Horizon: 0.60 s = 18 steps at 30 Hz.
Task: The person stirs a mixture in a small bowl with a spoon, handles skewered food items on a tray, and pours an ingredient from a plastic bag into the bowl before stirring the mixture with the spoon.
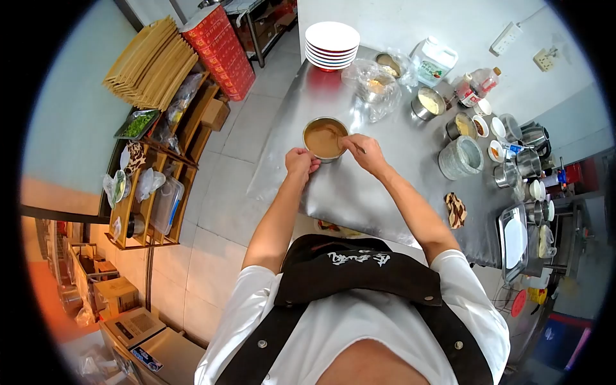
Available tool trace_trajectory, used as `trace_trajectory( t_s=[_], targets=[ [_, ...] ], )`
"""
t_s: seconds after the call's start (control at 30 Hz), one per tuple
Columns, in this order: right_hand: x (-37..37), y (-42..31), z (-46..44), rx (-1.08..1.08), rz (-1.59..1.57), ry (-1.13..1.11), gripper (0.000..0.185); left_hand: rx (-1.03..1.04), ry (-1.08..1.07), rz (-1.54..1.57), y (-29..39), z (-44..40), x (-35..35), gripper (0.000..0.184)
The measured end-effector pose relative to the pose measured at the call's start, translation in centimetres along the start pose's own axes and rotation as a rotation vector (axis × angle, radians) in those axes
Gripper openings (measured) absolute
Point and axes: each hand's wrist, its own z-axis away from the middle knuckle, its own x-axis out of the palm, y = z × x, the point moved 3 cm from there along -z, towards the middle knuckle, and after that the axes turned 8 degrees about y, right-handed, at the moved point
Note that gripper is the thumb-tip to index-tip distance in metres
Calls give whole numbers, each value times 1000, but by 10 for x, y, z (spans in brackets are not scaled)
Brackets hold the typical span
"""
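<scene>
A round metal bowl (330, 158) holding smooth brown sauce (323, 135) rests on the steel table (340, 192). My left hand (301, 162) is closed on the bowl's near left rim, the thumb near the edge. At the right rim, my right hand (363, 154) is closed around a thin-handled utensil (361, 149) that reaches down into the sauce. The utensil's lower end is hidden by the sauce and my fingers, so its kind cannot be made out. A darker streak marks the sauce's surface near it.
Behind the bowl stand stacked white plates (332, 38) and a plastic-wrapped bowl (375, 83). To the right are a metal pot (428, 102), a stone mortar (461, 158), a patterned cloth (455, 210) and several small bowls. A wooden shelf (154, 192) stands left, across the tiled floor.
</scene>
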Motion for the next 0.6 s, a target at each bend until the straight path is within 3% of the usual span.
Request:
trace_trajectory(
  t_s=[0.13, 0.23, 0.33, 0.43, 0.6],
  targets=[
    [-16, -16, 8, -91, 141, -126, 21, -15, 11, 54, -1, 3, 1, 12],
    [-18, -29, 7, 209, 163, -223, 24, -24, 6, 58, 0, 4, 1, 11],
    [9, -9, 12, 713, -206, -139, 34, -10, -2, 42, -1, 3, 0, 11],
    [20, 12, 18, 1044, -649, 100, 41, -4, -52, 9, -1, -1, -2, 16],
    [0, -8, 14, 866, -636, 209, 41, 5, -27, 11, 0, 3, -4, 14]
  ],
)
